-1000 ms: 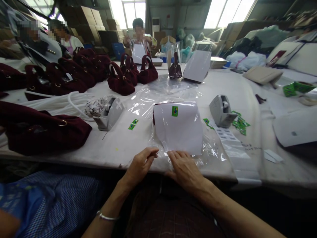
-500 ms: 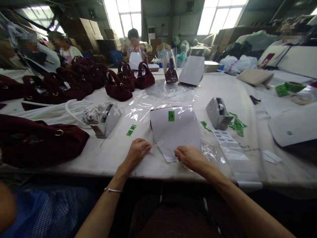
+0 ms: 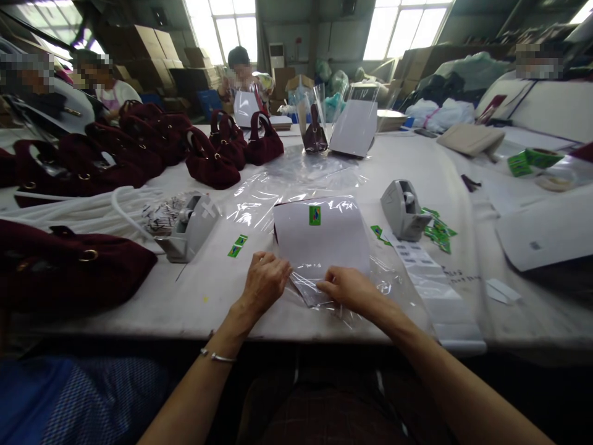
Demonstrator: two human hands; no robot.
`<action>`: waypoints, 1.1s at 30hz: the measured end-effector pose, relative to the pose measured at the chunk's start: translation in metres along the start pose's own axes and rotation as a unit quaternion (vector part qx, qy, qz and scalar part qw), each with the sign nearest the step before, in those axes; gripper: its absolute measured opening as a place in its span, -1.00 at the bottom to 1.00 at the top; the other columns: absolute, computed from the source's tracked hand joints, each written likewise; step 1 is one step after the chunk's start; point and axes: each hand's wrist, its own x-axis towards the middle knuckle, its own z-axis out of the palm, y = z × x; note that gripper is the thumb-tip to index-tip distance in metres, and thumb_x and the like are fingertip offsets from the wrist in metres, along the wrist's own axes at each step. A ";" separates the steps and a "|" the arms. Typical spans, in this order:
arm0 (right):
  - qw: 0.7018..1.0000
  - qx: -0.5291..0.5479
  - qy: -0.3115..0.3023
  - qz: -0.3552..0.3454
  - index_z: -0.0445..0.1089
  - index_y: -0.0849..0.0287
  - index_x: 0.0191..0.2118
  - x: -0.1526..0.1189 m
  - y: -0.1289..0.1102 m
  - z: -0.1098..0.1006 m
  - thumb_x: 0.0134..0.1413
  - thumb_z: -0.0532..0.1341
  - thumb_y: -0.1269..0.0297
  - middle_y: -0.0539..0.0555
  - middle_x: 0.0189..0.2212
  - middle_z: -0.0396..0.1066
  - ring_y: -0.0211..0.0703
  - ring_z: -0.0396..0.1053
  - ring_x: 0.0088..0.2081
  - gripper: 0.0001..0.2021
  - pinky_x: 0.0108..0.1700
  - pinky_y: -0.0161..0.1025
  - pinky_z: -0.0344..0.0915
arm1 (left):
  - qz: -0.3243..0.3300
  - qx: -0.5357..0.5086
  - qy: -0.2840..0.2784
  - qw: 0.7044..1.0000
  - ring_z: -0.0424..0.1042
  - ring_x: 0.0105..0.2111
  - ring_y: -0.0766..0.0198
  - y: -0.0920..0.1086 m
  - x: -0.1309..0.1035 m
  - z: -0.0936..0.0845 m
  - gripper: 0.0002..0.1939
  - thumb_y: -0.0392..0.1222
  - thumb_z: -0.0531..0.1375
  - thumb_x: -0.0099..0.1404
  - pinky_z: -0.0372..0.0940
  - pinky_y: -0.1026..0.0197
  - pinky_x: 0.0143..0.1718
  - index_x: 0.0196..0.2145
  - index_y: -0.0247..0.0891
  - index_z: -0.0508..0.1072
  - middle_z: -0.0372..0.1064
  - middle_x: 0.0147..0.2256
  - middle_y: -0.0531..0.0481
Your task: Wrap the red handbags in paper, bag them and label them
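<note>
In front of me lies a white sheet in a clear plastic bag (image 3: 324,241), with a green sticker (image 3: 315,216) near its far edge. A dark red edge peeks out at its left side. My left hand (image 3: 266,278) is closed at the bag's near left corner, pinching the clear film. My right hand (image 3: 345,285) rests at the near edge of the bag with fingers curled, the fingertips touching the film; whether it grips a fold I cannot tell.
Tape dispensers (image 3: 405,210) (image 3: 189,228) stand on both sides. Green stickers (image 3: 438,230) lie at the right, a sticker pair (image 3: 238,246) at the left. Dark red handbags (image 3: 213,162) crowd the left and back. A person (image 3: 241,80) sits across the white table (image 3: 222,296).
My left hand has moved right and closed on the bag's film. My right hand has shifted slightly left along the near edge. The whole view has shifted a little.
</note>
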 end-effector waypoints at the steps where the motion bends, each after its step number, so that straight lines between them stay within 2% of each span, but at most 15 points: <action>1: 1.000 -0.023 0.012 -0.002 0.46 0.14 -0.37 0.001 -0.001 0.002 0.16 0.22 0.17 0.08 -0.43 0.54 -0.10 0.45 -0.33 -0.82 -0.33 -0.27 0.17 | 0.000 0.015 0.007 1.000 0.31 -0.35 0.14 0.003 0.001 0.001 -0.72 -0.24 0.07 0.44 0.09 0.02 -0.09 -0.43 -0.24 0.43 0.38 -0.49 -0.02; 5: 0.997 -0.076 0.018 0.000 0.49 0.15 -0.38 0.000 -0.003 0.004 0.16 0.19 0.25 0.12 -0.43 0.55 -0.05 0.47 -0.32 -0.84 -0.32 -0.25 0.19 | -0.015 0.076 0.038 0.996 0.32 -0.25 0.10 0.015 0.005 0.009 -0.74 -0.22 0.08 0.45 0.09 0.02 -0.06 -0.39 -0.24 0.45 0.41 -0.37 -0.07; 10: 0.994 -0.104 0.022 0.009 0.49 0.18 -0.32 0.001 -0.005 0.004 0.23 0.12 0.27 0.16 -0.40 0.55 -0.02 0.51 -0.29 -0.79 -0.28 -0.22 0.24 | -0.060 0.091 0.063 0.992 0.34 -0.25 0.07 0.019 0.008 0.018 -0.80 -0.22 0.13 0.42 0.10 0.00 -0.07 -0.38 -0.25 0.45 0.40 -0.38 -0.08; 13: 0.992 -0.124 0.022 0.013 0.50 0.20 -0.29 0.002 -0.005 0.005 0.23 0.12 0.27 0.19 -0.37 0.56 0.02 0.52 -0.23 -0.78 -0.24 -0.21 0.28 | -0.047 0.061 0.123 0.989 0.37 -0.18 0.08 0.023 0.003 0.018 -0.89 -0.22 0.16 0.42 0.13 0.01 -0.07 -0.23 -0.26 0.47 0.46 -0.25 -0.12; 15: 0.991 -0.129 0.020 0.012 0.50 0.21 -0.27 0.002 -0.005 0.004 0.24 0.13 0.26 0.21 -0.33 0.57 0.03 0.53 -0.22 -0.78 -0.22 -0.21 0.29 | -0.009 0.022 0.136 0.990 0.40 -0.18 0.12 0.030 -0.003 0.019 -0.91 -0.25 0.15 0.43 0.18 0.05 -0.09 -0.19 -0.24 0.46 0.48 -0.22 -0.11; 18: 0.991 -0.135 0.021 0.010 0.50 0.22 -0.25 0.002 -0.006 0.005 0.24 0.13 0.24 0.24 -0.30 0.58 0.04 0.54 -0.19 -0.77 -0.20 -0.21 0.31 | 0.052 -0.023 0.099 0.993 0.42 -0.16 0.14 0.043 -0.010 0.028 -0.85 -0.29 0.10 0.44 0.25 0.09 -0.10 -0.10 -0.23 0.45 0.50 -0.15 -0.10; 22: 0.991 -0.126 0.036 0.008 0.49 0.21 -0.30 0.003 -0.007 0.007 0.22 0.15 0.27 0.26 -0.31 0.58 0.05 0.55 -0.20 -0.81 -0.19 -0.21 0.33 | 0.038 -0.018 0.047 0.998 0.42 -0.05 0.07 0.053 -0.013 0.043 -0.70 -0.25 0.05 0.47 0.32 0.03 -0.05 0.11 -0.28 0.36 0.46 0.00 -0.19; 24: 0.998 -0.045 0.031 0.022 0.45 0.19 -0.36 0.000 -0.001 0.002 0.19 0.18 0.26 0.21 -0.39 0.57 -0.01 0.56 -0.32 -0.84 -0.28 -0.25 0.34 | 0.031 -0.004 0.028 0.999 0.42 -0.03 0.05 0.054 -0.013 0.047 -0.67 -0.22 0.05 0.47 0.33 0.02 -0.05 0.14 -0.27 0.33 0.44 0.03 -0.20; 26: 0.994 0.092 0.028 0.057 0.40 0.17 -0.39 -0.007 0.016 -0.013 0.18 0.20 0.21 0.11 -0.49 0.55 -0.12 0.52 -0.49 -0.82 -0.41 -0.31 0.33 | 0.027 0.008 0.020 0.999 0.42 -0.03 0.04 0.054 -0.014 0.049 -0.66 -0.23 0.06 0.46 0.33 0.01 -0.03 0.15 -0.28 0.33 0.43 0.05 -0.21; 28: 0.971 0.199 0.096 0.089 0.38 0.16 -0.40 -0.016 0.046 -0.039 0.17 0.21 0.11 0.06 -0.53 0.53 -0.18 0.46 -0.58 -0.77 -0.47 -0.33 0.32 | 0.024 0.015 0.020 0.999 0.41 -0.03 0.02 0.054 -0.014 0.049 -0.66 -0.25 0.07 0.45 0.32 -0.01 -0.02 0.15 -0.30 0.34 0.43 0.06 -0.21; 29: 0.956 0.222 0.167 0.097 0.39 0.16 -0.40 -0.020 0.065 -0.054 0.15 0.22 0.07 0.06 -0.52 0.53 -0.19 0.46 -0.58 -0.74 -0.46 -0.31 0.34 | 0.023 0.017 0.023 0.999 0.41 -0.03 0.02 0.054 -0.015 0.049 -0.66 -0.26 0.08 0.45 0.32 -0.01 -0.02 0.14 -0.30 0.35 0.42 0.07 -0.21; 31: 0.906 0.229 0.333 0.123 0.42 0.17 -0.36 -0.022 0.104 -0.087 0.10 0.24 0.02 0.09 -0.45 0.55 -0.14 0.49 -0.52 -0.71 -0.40 -0.26 0.37 | 0.025 0.017 0.035 0.999 0.41 -0.03 0.02 0.054 -0.015 0.050 -0.67 -0.27 0.07 0.45 0.32 -0.01 -0.02 0.13 -0.30 0.36 0.41 0.09 -0.21; 33: 0.856 0.223 0.442 0.148 0.45 0.18 -0.27 -0.016 0.139 -0.116 0.08 0.24 0.06 0.13 -0.34 0.56 -0.07 0.51 -0.35 -0.73 -0.29 -0.22 0.38 | 0.031 0.017 0.053 0.998 0.42 -0.04 0.03 0.054 -0.015 0.052 -0.68 -0.27 0.06 0.45 0.31 0.01 -0.03 0.12 -0.30 0.38 0.41 0.10 -0.20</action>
